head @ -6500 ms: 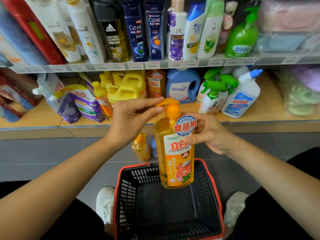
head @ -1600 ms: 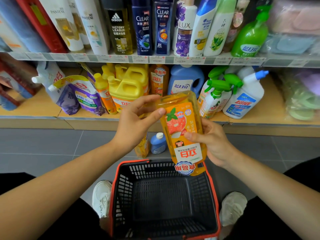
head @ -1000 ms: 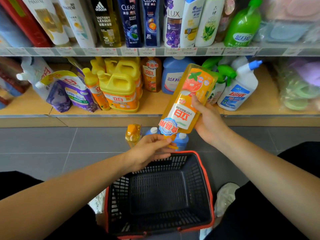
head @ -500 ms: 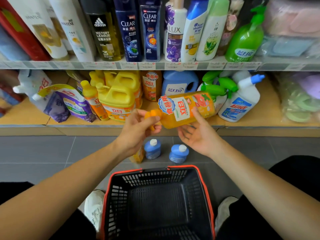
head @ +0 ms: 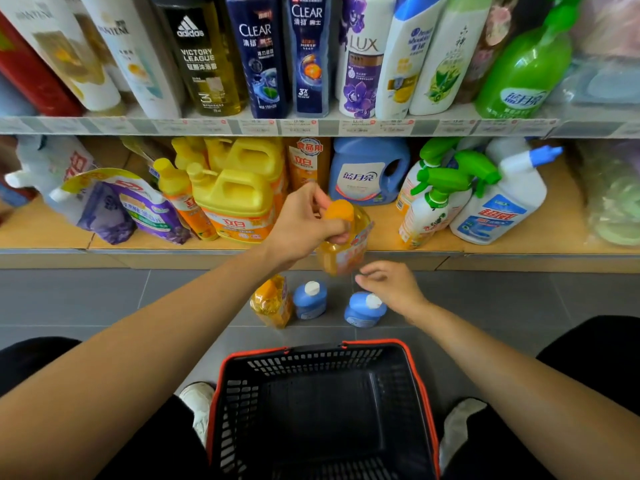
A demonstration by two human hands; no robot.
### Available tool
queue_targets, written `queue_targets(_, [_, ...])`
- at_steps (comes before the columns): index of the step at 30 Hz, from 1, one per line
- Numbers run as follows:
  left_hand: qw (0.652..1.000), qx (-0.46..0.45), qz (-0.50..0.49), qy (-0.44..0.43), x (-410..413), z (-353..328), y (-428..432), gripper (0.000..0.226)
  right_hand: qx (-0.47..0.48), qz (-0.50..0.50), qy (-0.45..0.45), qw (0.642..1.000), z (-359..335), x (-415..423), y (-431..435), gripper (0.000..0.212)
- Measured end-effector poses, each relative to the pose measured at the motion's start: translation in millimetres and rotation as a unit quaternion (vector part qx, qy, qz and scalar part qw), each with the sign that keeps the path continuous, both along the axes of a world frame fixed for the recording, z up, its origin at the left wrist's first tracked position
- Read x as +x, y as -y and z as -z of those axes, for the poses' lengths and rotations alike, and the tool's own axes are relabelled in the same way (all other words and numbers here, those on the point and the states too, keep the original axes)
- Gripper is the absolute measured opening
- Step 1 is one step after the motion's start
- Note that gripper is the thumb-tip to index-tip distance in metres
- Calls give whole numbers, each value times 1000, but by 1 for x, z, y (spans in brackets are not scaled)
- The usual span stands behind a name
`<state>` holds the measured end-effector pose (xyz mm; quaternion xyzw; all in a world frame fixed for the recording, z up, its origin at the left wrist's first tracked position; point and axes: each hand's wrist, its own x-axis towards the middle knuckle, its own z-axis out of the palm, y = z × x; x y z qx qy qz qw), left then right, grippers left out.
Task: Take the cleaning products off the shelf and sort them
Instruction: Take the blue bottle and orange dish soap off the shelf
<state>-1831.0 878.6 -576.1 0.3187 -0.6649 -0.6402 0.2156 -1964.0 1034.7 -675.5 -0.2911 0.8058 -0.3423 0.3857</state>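
Sitting on the grey tiled floor between two white shoes [head: 199,403], a black basket [head: 277,375] with a red rim is the nearest thing to the person. Just beyond its far edge three bottles stand on the floor in a loose row: an orange floor bottle [head: 272,303] at the left, then two small blue bottles [head: 310,300] with white caps. Over the right-hand one hovers the right hand [head: 391,289], palm down, its fingers loosely bent and slack with nothing in them. Its fingertips are just beside the base of the orange dish soap bottle [head: 343,252]; whether they touch it cannot be told. That bottle hangs upright in the air in front of the lower shelf's edge, above the floor row. The left hand [head: 304,226] grasps it at the top, fingers and thumb curled tight round the neck beside the orange pump cap. Behind it, the lower shelf [head: 388,233] carries purple refill pouches [head: 138,209], yellow jugs [head: 239,202], a blue detergent jug [head: 369,174], green-trigger sprays [head: 436,202] and a white bottle with a blue nozzle [head: 502,202]. Farthest off, the upper shelf holds a row of shampoo bottles [head: 308,57] and a green pump bottle [head: 523,71].
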Motion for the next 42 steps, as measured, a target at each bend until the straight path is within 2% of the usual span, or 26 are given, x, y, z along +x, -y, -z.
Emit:
queue_targets(1, [1000,-9,10,17,-2,6,2,39,30,-44,-94,994,10,-6,-3,30])
queue_targets(3, [999,-13,32,40,-4,17,4,38,99,-133,-190,968,30,-16,-8,49])
queue_targets(5, [997,-20,46,64,-4,28,9,37,144,-183,-187,954,44,-19,-11,54])
queue_targets(9, [985,-79,55,145,1,49,23,36,154,-228,-197,941,60,-17,-10,28])
queue_targets(13, [954,-145,85,248,7,76,31,34,134,-224,-205,943,65,-25,-6,31])
queue_targets(18, [927,-164,140,308,19,114,26,33,136,-233,-197,943,69,-31,-5,31])
queue_targets(21, [918,-191,127,324,22,124,29,34,137,-176,-142,965,66,-36,-3,26])
queue_targets(24, [909,-221,103,338,27,129,34,35,75,48,-119,989,50,-49,8,26])
queue_targets(26, [909,-225,78,342,34,133,36,34,-2,225,-131,966,36,-67,18,37])
queue_targets(28, [907,-226,74,349,39,135,35,33,-79,335,-135,929,23,-91,24,53])
queue_targets(31, [894,-267,74,352,40,130,30,33,-120,352,-116,921,13,-117,31,75])
queue_targets(33, [884,-307,71,344,36,123,24,39,-118,347,-108,924,14,-122,35,79])
queue_targets(35, [891,-321,78,311,27,109,15,45,-114,345,-110,925,16,-123,38,70])
queue_targets(39, [919,-312,97,220,11,79,-1,40,-127,288,-122,941,14,-120,35,51])
queue_targets(42, [931,-301,109,178,10,67,-8,42,-176,256,-76,948,3,-106,33,47])
